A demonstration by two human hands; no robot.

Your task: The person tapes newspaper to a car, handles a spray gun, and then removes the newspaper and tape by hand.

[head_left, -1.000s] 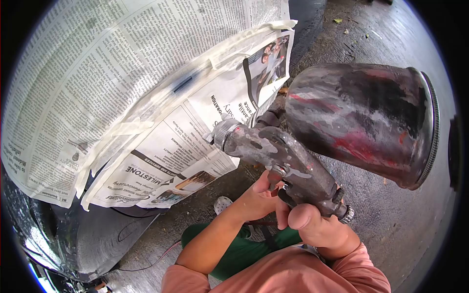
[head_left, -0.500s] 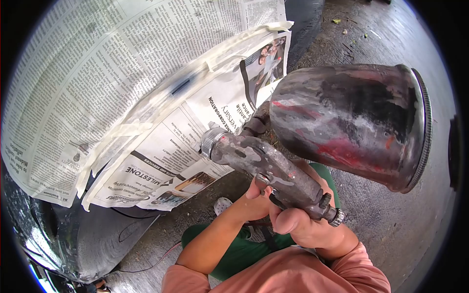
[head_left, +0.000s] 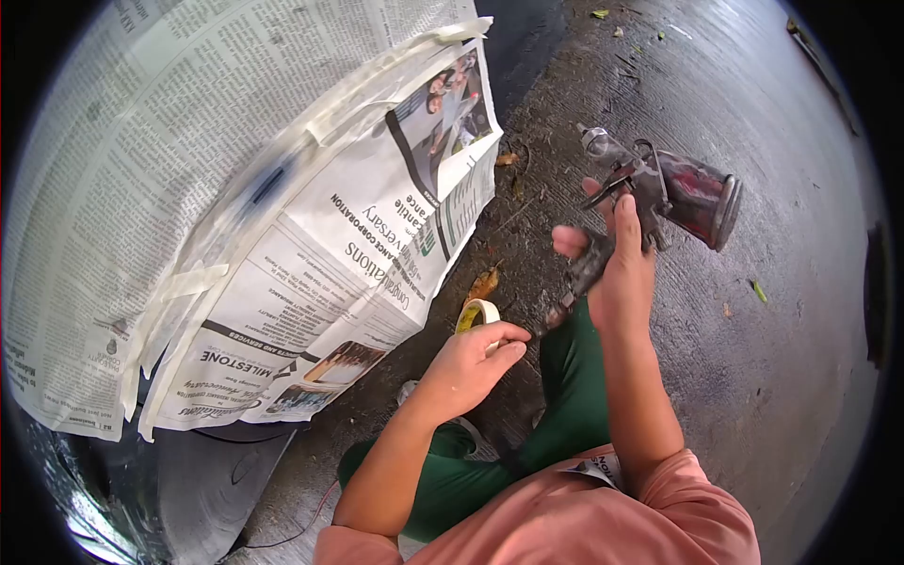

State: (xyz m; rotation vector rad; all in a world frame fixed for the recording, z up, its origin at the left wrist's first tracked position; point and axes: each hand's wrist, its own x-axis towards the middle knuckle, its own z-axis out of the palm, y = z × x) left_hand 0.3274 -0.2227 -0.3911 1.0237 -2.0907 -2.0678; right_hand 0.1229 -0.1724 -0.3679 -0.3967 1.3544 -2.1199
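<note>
My right hand (head_left: 626,282) holds a paint-smeared spray gun (head_left: 629,179) by its grip, with several fingers stretched out past it. The gun's metal cup (head_left: 702,200) points to the right, and its handle runs down and left. At the handle's lower end is my left hand (head_left: 466,367), its fingers curled and thumb and forefinger close together by the fitting. I cannot tell what they pinch. A roll of masking tape (head_left: 477,312) shows just behind the left hand, partly hidden by its fingers.
On the left stands a dark vehicle panel covered with newspaper (head_left: 311,292) and strips of masking tape (head_left: 196,282). A small dark slot (head_left: 267,185) shows between the sheets, with dark smudging around it. Dry leaves (head_left: 482,284) lie on the wet concrete floor (head_left: 800,395).
The spray gun has moved away from my head and turned, so its cup looks much smaller. My left hand has come away from the trigger area to the handle's lower end. The tape roll now shows.
</note>
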